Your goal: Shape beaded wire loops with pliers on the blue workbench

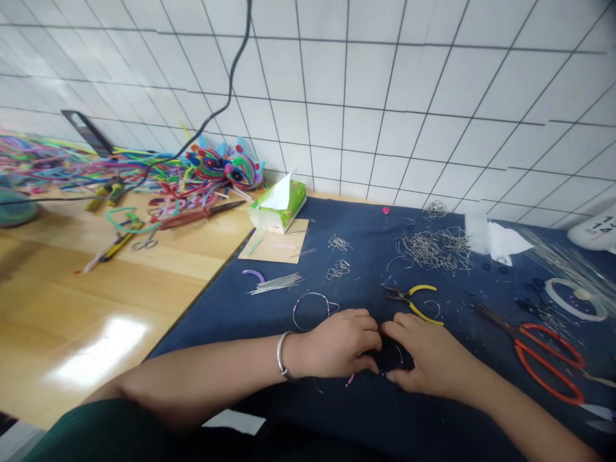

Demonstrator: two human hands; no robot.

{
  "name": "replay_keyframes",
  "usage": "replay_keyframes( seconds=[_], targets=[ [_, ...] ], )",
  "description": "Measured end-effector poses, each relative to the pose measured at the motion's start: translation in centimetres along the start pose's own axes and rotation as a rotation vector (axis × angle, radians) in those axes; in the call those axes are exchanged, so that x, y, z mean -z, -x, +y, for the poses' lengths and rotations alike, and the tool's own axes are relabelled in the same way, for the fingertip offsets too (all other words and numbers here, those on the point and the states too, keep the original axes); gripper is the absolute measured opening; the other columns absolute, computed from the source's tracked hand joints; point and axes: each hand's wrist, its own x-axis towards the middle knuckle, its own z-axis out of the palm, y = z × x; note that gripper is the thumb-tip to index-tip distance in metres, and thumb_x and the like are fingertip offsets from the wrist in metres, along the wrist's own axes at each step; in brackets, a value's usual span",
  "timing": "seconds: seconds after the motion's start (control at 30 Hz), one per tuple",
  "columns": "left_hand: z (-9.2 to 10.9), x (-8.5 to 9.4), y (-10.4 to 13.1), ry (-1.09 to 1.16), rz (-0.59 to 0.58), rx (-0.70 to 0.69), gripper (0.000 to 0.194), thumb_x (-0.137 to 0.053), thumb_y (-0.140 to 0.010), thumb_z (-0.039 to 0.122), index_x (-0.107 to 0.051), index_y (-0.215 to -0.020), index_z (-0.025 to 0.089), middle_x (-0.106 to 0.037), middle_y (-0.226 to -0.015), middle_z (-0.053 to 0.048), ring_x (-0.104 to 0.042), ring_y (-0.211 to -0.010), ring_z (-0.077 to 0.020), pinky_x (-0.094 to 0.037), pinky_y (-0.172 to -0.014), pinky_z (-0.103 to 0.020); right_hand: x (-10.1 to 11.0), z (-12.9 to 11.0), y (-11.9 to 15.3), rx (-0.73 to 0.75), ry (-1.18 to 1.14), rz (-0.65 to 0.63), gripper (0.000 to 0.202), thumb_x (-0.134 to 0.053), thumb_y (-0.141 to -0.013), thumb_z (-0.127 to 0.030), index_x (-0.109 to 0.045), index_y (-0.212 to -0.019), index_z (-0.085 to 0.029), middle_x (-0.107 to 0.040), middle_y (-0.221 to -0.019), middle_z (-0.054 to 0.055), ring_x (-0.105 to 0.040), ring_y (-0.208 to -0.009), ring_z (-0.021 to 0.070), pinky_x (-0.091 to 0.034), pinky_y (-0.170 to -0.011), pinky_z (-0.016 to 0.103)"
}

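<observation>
Holding beaded wire loop [401, 357] between left hand [344, 344] and right hand [428, 354], fingers curled, pinch points partly hidden; pliers [409, 297] just beyond right hand, second beaded ring [294, 309] just beyond left, scissors [516, 332] off right

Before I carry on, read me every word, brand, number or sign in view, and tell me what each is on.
"14": on the white rounded object at the right edge.
"1", with whatever follows unclear at the picture's edge: same object, just above the "14".
Tissue pack: printed in green, but any lettering is too small and blurred to read.
I can make out no other text.
</observation>
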Motion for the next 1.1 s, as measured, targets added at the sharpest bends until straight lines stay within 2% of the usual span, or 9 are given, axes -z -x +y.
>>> replay_keyframes(
  seconds=[0.13, 0.27, 0.37, 0.5, 0.63, 0.9, 1.1],
  targets=[
    [0.3, 0.3, 0.3, -0.09, -0.022, -0.089, 0.022, -0.051, -0.083, 0.035, -0.06, -0.083, 0.015, -0.061, -0.08, -0.005, -0.051, -0.081, -0.0189, -0.041, -0.074, -0.03, 0.0, 0.0, 0.1, -0.003, -0.003, 0.01, 0.034, -0.064, -0.061, -0.035, -0.05, -0.09, -0.023, -0.05, -0.086, 0.001, -0.05, -0.08, 0.0192, -0.037, -0.067, 0.031],
    [0.5, 0.7, 0.6, -0.174, -0.076, -0.172, 0.021, -0.044, -0.087, 0.022, -0.058, -0.073, 0.016, -0.061, -0.08, -0.006, -0.051, -0.08, -0.0194, -0.04, -0.071, -0.032, -0.3, 0.2, 0.0, 0.006, -0.008, 0.008, 0.038, -0.064, -0.061, -0.037, -0.05, -0.094, -0.023, -0.05, -0.087, 0.001, -0.05, -0.082, 0.0196, -0.038, -0.067, 0.03],
    [-0.1, 1.3, 0.5, -0.077, -0.112, -0.175, 0.015, -0.048, -0.085, 0.023, -0.06, -0.079, 0.016, -0.063, -0.088, -0.008, -0.052, -0.085, -0.0196, -0.042, -0.076, -0.031, -0.3, 0.7, -0.1, 0.011, -0.027, -0.005, 0.045, -0.066, -0.061, -0.043, -0.05, -0.1, -0.024, -0.051, -0.09, 0.002, -0.051, -0.083, 0.02, -0.038, -0.067, 0.03],
    [-1.3, 2.1, 0.1, 0.098, -0.166, -0.077, 0.016, -0.05, -0.085, 0.025, -0.059, -0.095, 0.016, -0.063, -0.096, -0.005, -0.054, -0.089, -0.0173, -0.043, -0.079, -0.029, -0.1, 1.6, -0.1, 0.026, -0.119, -0.063, 0.056, -0.065, -0.06, -0.053, -0.049, -0.107, -0.025, -0.052, -0.094, 0.002, -0.051, -0.085, 0.0198, -0.038, -0.067, 0.029],
    [-1.7, 2.6, -0.1, 0.086, -0.166, 0.006, 0.016, -0.049, -0.086, 0.022, -0.059, -0.096, 0.016, -0.062, -0.094, -0.005, -0.055, -0.09, -0.0175, -0.043, -0.079, -0.029, 0.1, 2.2, -0.1, 0.029, -0.185, -0.062, 0.056, -0.064, -0.063, -0.054, -0.05, -0.108, -0.025, -0.053, -0.093, 0.002, -0.051, -0.082, 0.0178, -0.039, -0.066, 0.028],
    [-1.2, 2.5, -0.3, 0.048, -0.159, 0.029, 0.009, -0.052, -0.083, 0.02, -0.06, -0.083, 0.016, -0.06, -0.083, -0.003, -0.055, -0.083, -0.0161, -0.043, -0.074, -0.027, -1.1, 1.2, 0.3, 0.02, -0.082, 0.044, 0.064, -0.063, -0.061, -0.059, -0.05, -0.113, -0.025, -0.052, -0.092, 0.004, -0.049, -0.084, 0.0211, -0.039, -0.069, 0.032],
    [-1.4, 1.7, -0.8, 0.097, -0.189, 0.027, 0.008, -0.054, -0.082, 0.021, -0.061, -0.082, 0.017, -0.06, -0.082, -0.003, -0.054, -0.084, -0.016, -0.043, -0.074, -0.027, -2.5, 0.6, 0.7, -0.005, -0.041, 0.182, 0.051, -0.06, -0.067, -0.053, -0.054, -0.108, -0.022, -0.052, -0.088, 0.005, -0.048, -0.082, 0.0207, -0.038, -0.072, 0.035]
  ],
)
